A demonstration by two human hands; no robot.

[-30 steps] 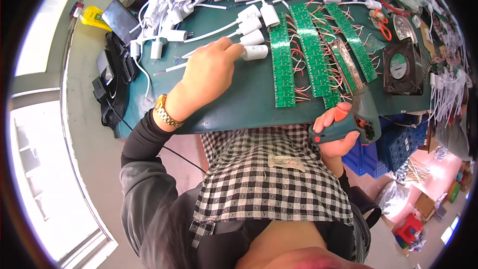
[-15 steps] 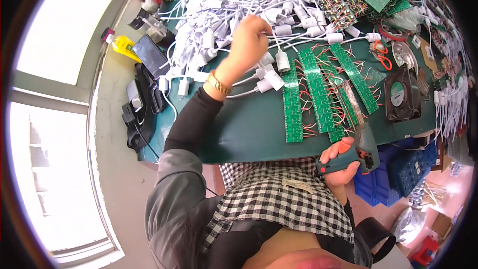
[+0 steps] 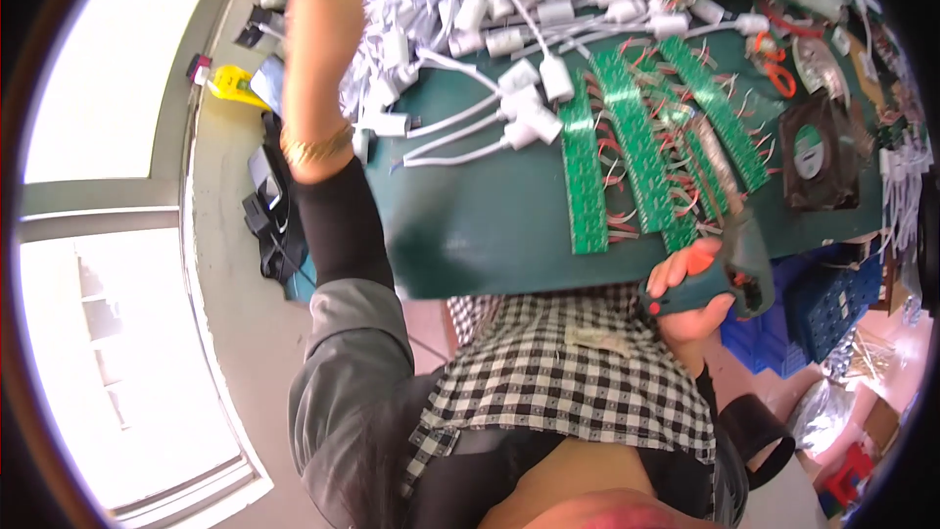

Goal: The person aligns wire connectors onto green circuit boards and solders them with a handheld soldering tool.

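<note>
My right hand (image 3: 693, 294) grips a dark green soldering gun (image 3: 749, 264) with an orange trigger at the table's front edge. The gun's nose points away from me, over strips of green circuit board (image 3: 636, 152) with red and white wires. My left hand (image 3: 328, 29), above a gold bracelet, reaches to the far left beside a heap of white corded sockets (image 3: 470, 10). Its fingers are smeared near the upper edge, so any hold is hidden. A few loose white sockets (image 3: 534, 122) lie left of the boards, and another white socket (image 3: 555, 78) touches the board's far end.
Orange-handled scissors (image 3: 780, 76) and a black fan (image 3: 821, 155) lie at the right. A yellow bottle (image 3: 233, 85), a phone (image 3: 268, 83) and a black strap (image 3: 277, 235) line the left side. Blue crates (image 3: 798, 323) stand below the table's right edge.
My left hand has moved away from the sockets beside the boards, far and to the left. The view has shifted slightly. My right hand keeps its hold on the soldering gun.
</note>
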